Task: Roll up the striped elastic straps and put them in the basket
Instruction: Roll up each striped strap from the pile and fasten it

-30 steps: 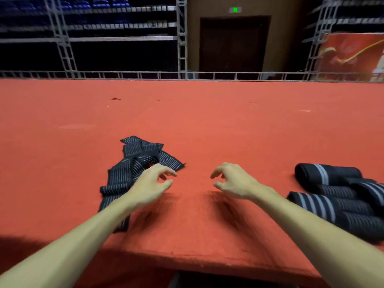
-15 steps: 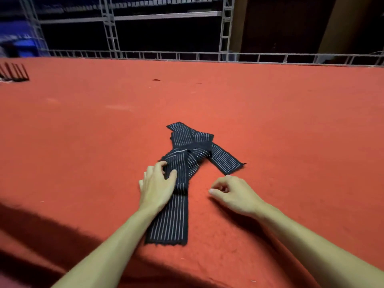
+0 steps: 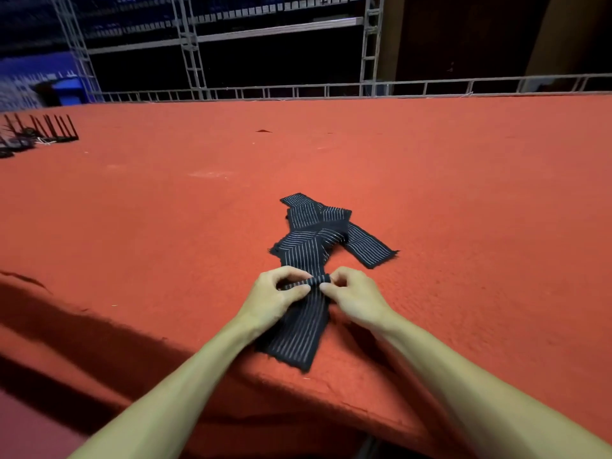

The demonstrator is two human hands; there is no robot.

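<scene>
With left hand (image 3: 275,296) and right hand (image 3: 356,294) level, pinches a fold across the strap (image 3: 311,253) stretching straight ahead.

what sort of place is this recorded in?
Likely a stage in an event hall or arena: a broad red carpeted platform, metal truss towers behind it, and a low metal rail along its far edge.

The left hand (image 3: 275,299) and right hand (image 3: 356,298) are covering the strap (image 3: 304,329) at its pinched fold, and the fingertips behind the fold are lying out of sight. The strap's far layers are overlapping and hiding those beneath. The left forearm (image 3: 172,392) and right forearm (image 3: 463,385) are running off the bottom edge. The dark items (image 3: 39,132) at far left are being cut off by the frame edge and are too small to identify.
</scene>
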